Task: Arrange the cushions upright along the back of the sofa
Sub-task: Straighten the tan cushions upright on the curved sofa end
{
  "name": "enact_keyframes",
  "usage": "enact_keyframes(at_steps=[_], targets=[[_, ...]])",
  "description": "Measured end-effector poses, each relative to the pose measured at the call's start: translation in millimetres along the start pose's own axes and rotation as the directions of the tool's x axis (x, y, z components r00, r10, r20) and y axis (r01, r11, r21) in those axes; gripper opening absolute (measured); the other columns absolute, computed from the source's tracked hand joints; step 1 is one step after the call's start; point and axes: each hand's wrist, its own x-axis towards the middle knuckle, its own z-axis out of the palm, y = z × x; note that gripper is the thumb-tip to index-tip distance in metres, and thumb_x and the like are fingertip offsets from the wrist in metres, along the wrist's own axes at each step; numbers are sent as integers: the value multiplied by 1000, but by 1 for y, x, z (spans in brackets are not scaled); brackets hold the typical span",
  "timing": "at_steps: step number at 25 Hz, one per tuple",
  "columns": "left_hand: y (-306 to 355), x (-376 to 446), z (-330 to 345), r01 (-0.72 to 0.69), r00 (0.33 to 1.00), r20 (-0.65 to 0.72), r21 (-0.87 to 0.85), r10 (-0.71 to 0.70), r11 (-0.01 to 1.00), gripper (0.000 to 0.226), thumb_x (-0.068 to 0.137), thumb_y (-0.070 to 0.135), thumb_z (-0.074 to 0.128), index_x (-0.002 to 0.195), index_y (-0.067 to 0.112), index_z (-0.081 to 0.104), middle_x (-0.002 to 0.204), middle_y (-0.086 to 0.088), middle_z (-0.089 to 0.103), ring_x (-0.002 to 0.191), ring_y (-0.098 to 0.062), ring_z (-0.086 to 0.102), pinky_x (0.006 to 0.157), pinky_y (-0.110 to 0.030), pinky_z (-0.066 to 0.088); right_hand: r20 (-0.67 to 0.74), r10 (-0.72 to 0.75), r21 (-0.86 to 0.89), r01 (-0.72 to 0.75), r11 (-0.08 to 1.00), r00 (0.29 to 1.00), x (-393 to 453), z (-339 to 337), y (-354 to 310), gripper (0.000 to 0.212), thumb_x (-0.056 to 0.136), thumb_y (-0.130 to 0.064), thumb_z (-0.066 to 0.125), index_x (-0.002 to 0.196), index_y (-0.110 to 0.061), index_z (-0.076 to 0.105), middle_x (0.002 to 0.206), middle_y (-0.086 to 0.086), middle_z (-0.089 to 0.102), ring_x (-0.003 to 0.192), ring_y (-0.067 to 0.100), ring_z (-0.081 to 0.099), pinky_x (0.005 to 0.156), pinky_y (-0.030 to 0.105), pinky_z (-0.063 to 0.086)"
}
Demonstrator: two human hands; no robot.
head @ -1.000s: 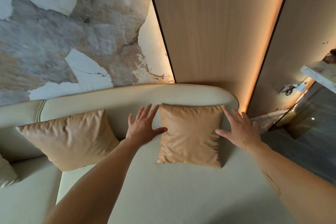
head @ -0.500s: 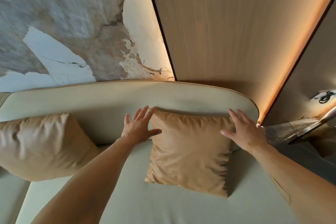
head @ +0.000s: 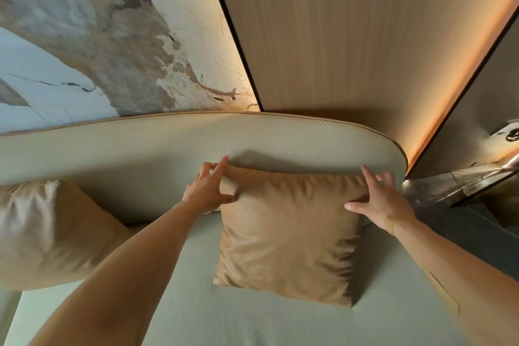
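A tan square cushion [head: 286, 233] leans upright against the backrest [head: 168, 143] of a pale green sofa, near its right end. My left hand [head: 209, 189] pinches the cushion's top left corner between thumb and fingers. At the top right corner my right hand [head: 379, 199] grips the cushion, thumb on the front and fingers spread behind its edge. A second tan cushion [head: 47, 233] leans against the backrest at the left, partly cut off by the frame's edge.
The sofa seat [head: 252, 317] stretches toward me below the cushions. Behind the backrest are a marble-patterned wall [head: 98, 36] and a wood panel [head: 351, 36] with a lit strip. A dark ledge [head: 477, 185] stands to the right of the sofa.
Both hands have moved from beside the right cushion onto its top corners and taken hold of it. The view has come closer to the sofa's backrest.
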Motion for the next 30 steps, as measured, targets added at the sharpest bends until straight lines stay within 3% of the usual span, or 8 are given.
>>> enact_keyframes(at_steps=[3,5,7,11,15,22,27,30], targets=[[0,12,-8,5,999,51,162,-13,987,78,79,39,76,144,34,34,134,-5,28,125,-29,38,101,-50,42,-4,5,-131,-6,991,1000,8,-2,-2,78,72,-54,76,135,-22,45,136,12,29,119,37,47,92,43,46],[0,15,-12,-25,999,40,239,16,971,59,83,34,73,134,32,44,137,-4,26,124,-30,35,101,-50,41,42,-5,-149,11,989,999,9,-1,-3,68,74,-46,78,129,-18,48,139,10,32,115,37,52,85,38,45],[0,14,-13,-53,998,49,204,44,977,43,87,30,69,126,28,49,145,-1,26,126,-29,39,97,-48,43,77,-12,-109,21,994,997,7,-2,-5,60,76,-35,78,124,-14,49,133,9,47,110,33,57,77,34,41],[-1,-1,-15,-45,998,43,118,40,992,24,89,25,65,108,26,50,117,3,59,98,-22,57,73,-34,42,47,-25,-107,30,994,999,-7,1,-9,61,81,-30,73,134,-20,44,128,10,49,108,35,59,83,39,48],[-1,-16,-35,-28,1000,-4,110,29,994,20,85,20,68,96,29,53,110,6,65,88,-19,57,66,-29,38,65,-60,-214,73,974,996,-16,-13,-14,50,85,-35,69,129,-18,52,122,6,52,107,30,60,76,36,45],[-3,-15,-98,-21,997,-70,127,30,992,26,79,20,76,85,34,55,106,9,68,87,-16,59,60,-27,38,-29,-153,-177,145,973,988,-14,-37,-44,35,86,-33,69,112,-18,52,112,6,53,95,30,61,68,36,44],[-17,-19,-85,6,1000,-7,131,-6,991,27,79,21,77,84,34,53,107,10,67,88,-15,58,66,-28,41,-33,-151,-164,144,976,988,-10,-28,-48,30,85,-29,70,111,-21,56,109,4,54,87,27,57,67,33,42],[-19,-15,-80,4,1000,-18,82,-3,997,27,79,22,77,85,34,53,108,8,66,92,-16,59,66,-28,42,-17,-135,-180,130,975,991,0,-36,-48,30,85,-28,70,112,-20,61,97,2,51,82,25,52,67,31,39]])
